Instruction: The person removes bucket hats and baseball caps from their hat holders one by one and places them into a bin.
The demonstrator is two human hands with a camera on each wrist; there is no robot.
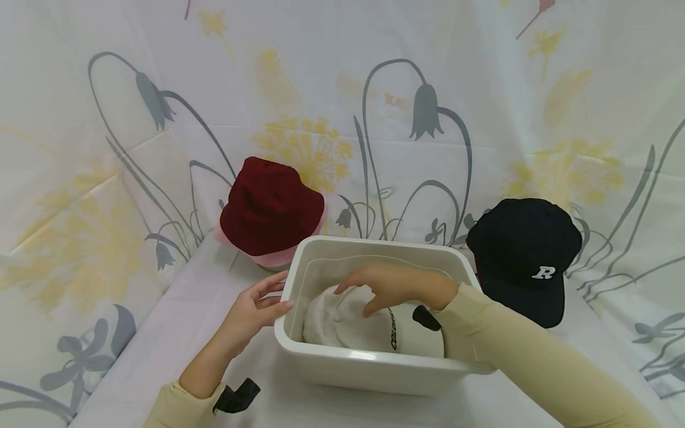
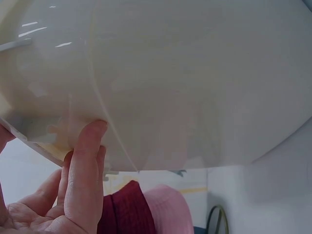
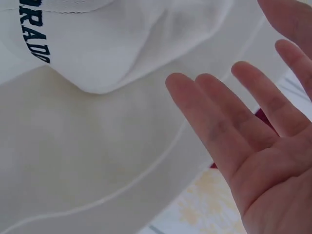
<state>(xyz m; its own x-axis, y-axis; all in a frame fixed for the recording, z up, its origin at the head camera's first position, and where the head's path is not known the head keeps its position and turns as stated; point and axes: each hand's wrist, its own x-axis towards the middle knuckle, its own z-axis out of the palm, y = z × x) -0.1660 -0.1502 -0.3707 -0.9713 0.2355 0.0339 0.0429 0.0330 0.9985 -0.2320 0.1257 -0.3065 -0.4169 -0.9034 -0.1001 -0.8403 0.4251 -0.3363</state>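
Observation:
Inside a white plastic bin (image 1: 369,371) lies a white baseball cap (image 1: 348,324), its dark lettering facing the bill on the right. My right hand (image 1: 396,284) hovers over the cap's crown with fingers spread. Nothing is held in it, and the right wrist view shows the open palm and fingers (image 3: 209,117) apart from the cap. At the bin's left end, my left hand (image 1: 248,312) touches the rim. In the left wrist view its extended fingers (image 2: 87,165) rest against the bin's outer wall. The right forearm hides part of the bin's right side.
Behind the bin on the left sits a dark red bucket hat (image 1: 270,208) over a pink one (image 1: 275,257). A black cap (image 1: 521,249) with a white letter R lies to the right of the bin. A flower-patterned cloth (image 1: 321,77) hangs behind.

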